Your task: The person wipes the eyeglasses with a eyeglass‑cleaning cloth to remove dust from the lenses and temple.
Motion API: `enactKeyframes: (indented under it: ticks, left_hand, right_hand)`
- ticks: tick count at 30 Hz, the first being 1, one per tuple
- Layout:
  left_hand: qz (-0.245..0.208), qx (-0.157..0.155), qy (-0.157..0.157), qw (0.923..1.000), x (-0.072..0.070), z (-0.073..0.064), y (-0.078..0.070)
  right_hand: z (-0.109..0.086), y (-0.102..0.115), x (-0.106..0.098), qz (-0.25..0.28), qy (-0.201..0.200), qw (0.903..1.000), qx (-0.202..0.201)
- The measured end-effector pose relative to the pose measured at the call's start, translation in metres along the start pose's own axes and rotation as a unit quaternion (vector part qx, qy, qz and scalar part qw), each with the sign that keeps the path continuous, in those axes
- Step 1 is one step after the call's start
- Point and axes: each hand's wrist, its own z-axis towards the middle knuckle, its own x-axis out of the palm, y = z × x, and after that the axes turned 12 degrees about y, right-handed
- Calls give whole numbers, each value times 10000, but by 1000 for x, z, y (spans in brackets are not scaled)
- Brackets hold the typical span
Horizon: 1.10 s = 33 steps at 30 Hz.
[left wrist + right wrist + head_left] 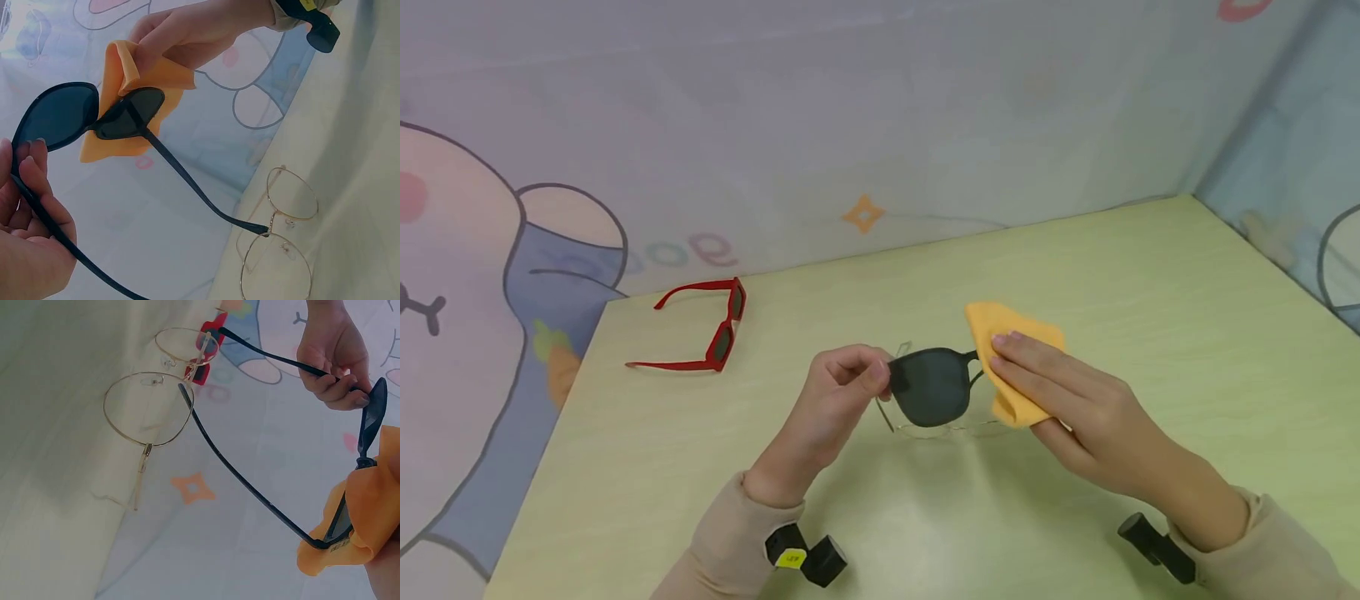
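Left hand pinches rounded black sunglasses, right hand grips creased orange cloth.

Beige sleeves, blocky black wrist devices, a yellow label, apparently dark-lettered.

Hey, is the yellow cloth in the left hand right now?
No, the right hand holds the yellow cloth against the black sunglasses, while the left hand grips their frame.

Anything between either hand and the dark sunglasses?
Right hand: yes, the yellow cloth, held between its fingers and the lens on that side of the dark sunglasses. Left hand: nothing visible; its fingers grip the frame directly.
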Motion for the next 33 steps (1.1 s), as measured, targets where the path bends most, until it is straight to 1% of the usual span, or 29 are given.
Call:
enactKeyframes:
  ticks: [5, 8, 13, 18, 23, 26, 33]
  left_hand:
    - [-146, 47, -93, 9998, 0, -1, 1]
    - [-236, 56, -134, 9996, -2, -2, 1]
    - [-312, 105, -117, 9994, -4, -2, -1]
    - [-330, 102, 78, 9994, -2, -1, -3]
    - [-210, 245, 224, 9992, 0, -2, -2]
    - [-200, 285, 258, 9991, 1, -1, -3]
    - [-224, 247, 285, 9990, 3, 0, -3]
  right_hand:
    - [-2, 2, -1, 64, -3, 9996, -287]
    - [-4, 3, -3, 66, 12, 9993, -362]
    - [-8, 4, -9, -16, -21, 9996, -299]
    - [-9, 3, -13, -106, -96, 9997, -186]
    - [-9, 0, -16, -220, -146, 9997, -17]
    - [-8, -1, -17, -225, -166, 9996, -17]
    - [-4, -1, -17, -174, -238, 9995, -98]
